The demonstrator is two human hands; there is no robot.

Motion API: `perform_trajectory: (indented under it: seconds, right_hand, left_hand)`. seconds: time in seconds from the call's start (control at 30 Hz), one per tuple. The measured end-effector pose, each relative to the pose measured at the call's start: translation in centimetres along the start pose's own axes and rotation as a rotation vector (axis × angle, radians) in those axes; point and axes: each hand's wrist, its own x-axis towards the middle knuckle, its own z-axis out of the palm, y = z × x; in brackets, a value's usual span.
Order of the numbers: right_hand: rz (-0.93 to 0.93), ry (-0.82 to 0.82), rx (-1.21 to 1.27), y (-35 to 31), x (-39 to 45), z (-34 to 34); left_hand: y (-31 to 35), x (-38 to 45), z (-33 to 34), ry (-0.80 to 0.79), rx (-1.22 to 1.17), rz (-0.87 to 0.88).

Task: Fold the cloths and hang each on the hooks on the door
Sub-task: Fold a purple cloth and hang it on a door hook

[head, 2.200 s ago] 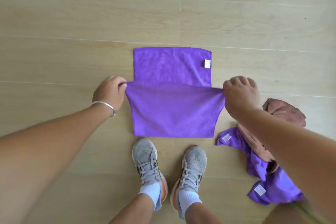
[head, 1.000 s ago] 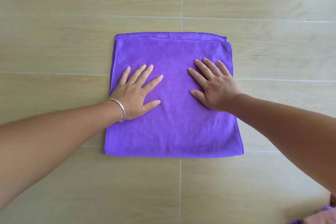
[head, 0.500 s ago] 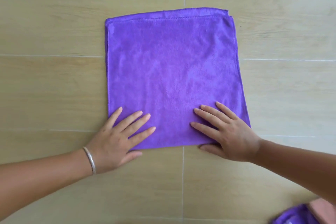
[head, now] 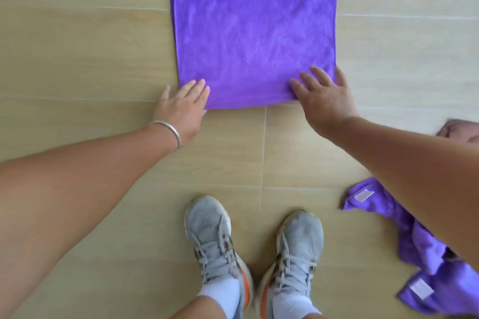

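Purple cloth (head: 254, 31) flat on floor, L hand (head: 181, 109) & R hand (head: 324, 96) apart, fingers straight on near corners

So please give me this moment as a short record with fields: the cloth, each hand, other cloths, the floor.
cloth: purple cloth, folded, flat on the floor, far edge cut by the frame
left hand: open, fingers straight, on the cloth's near left corner
right hand: open, fingers spread, on the near right corner
other cloths: crumpled purple pile and a pink cloth, to the person's right
floor: light wood-look tiles
shoes: grey, near the cloth
hooks, door: not in view
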Motion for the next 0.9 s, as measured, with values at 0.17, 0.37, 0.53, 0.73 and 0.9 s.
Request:
perform_trajectory:
  seconds: [0.17,0.37,0.53,0.73,0.9]
  right_hand:
    - [0.055,0.031,0.033,-1.1,-2.2,-10.9]
    - [0.115,0.063,0.058,0.4,-5.8,-25.5]
    - [0.167,0.085,0.075,2.2,-10.3,-40.0]
    - [0.224,0.160,0.141,4.5,-20.2,-59.0]
    - [0.211,0.332,0.137,6.6,-27.3,-73.7]
  left_hand:
    - [-1.9,-3.8,-8.8,-0.003,-0.001,-0.114]
    - [-4.4,-9.0,-23.8,0.101,0.013,-0.153]
    - [-5.9,-14.6,-38.5,0.167,0.048,-0.149]
    - [-6.9,-25.1,-58.0,0.295,-0.017,-0.071]
    - [-7.1,-34.3,-71.7,0.354,-0.066,-0.070]
